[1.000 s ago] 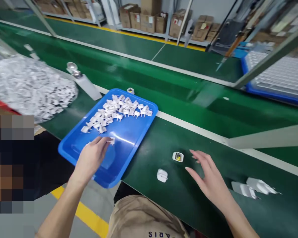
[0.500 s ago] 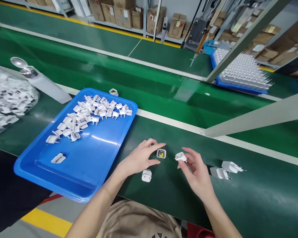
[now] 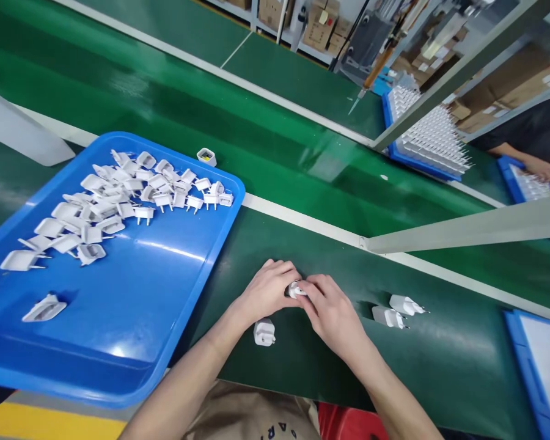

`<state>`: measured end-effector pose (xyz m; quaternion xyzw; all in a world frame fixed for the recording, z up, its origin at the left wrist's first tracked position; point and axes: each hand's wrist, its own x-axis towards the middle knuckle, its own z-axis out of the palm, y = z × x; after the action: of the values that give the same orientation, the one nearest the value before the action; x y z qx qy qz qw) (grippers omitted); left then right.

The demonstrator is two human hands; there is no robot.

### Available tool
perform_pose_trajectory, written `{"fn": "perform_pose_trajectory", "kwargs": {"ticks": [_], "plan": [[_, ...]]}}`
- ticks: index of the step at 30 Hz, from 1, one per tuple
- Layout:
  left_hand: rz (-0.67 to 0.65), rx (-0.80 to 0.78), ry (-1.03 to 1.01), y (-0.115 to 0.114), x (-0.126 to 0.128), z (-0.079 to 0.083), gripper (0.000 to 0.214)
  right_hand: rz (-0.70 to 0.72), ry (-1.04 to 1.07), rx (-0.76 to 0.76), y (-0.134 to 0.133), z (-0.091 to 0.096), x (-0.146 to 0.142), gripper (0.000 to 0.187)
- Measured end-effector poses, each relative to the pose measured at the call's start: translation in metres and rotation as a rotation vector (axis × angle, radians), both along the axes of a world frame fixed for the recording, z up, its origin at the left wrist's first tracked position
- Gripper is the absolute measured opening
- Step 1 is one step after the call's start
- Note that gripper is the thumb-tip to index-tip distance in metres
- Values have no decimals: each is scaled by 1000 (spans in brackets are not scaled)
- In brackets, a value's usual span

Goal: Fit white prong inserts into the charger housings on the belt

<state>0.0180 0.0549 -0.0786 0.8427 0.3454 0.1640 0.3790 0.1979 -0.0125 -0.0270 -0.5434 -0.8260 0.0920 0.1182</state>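
Observation:
Both hands meet over the green bench around a small white charger. My left hand is closed around its open-topped housing, which the fingers mostly hide. Pinched in my right hand is a white plug cap with pins, set against the top of that housing; whether it is fully seated I cannot tell. Just below my left hand stands another white charger. To the right, two white chargers lie side by side with their pins pointing right.
At left, a blue tray holds a heap of white plug caps. One open housing stands beyond its rim. A second blue tray is at the right edge. A slanted metal post crosses the right side; a co-worker's hands show behind.
My right hand has moved left, bringing the plug cap onto the housing. My left hand has closed around the housing. The view has shifted, showing a tray at the right edge.

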Motion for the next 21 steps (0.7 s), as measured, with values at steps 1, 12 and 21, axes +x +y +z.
{"fn": "perform_pose_trajectory", "kwargs": {"ticks": [1, 12, 21], "plan": [[-7, 4, -13, 0, -1, -2, 27, 8, -18, -7, 1, 1, 0, 19], [6, 82, -49, -1, 1, -9, 37, 86, -169, -18, 7, 19, -10, 26], [25, 88, -71, -2, 2, -9, 33, 14, -20, -97, 12, 23, -5, 22]]}}
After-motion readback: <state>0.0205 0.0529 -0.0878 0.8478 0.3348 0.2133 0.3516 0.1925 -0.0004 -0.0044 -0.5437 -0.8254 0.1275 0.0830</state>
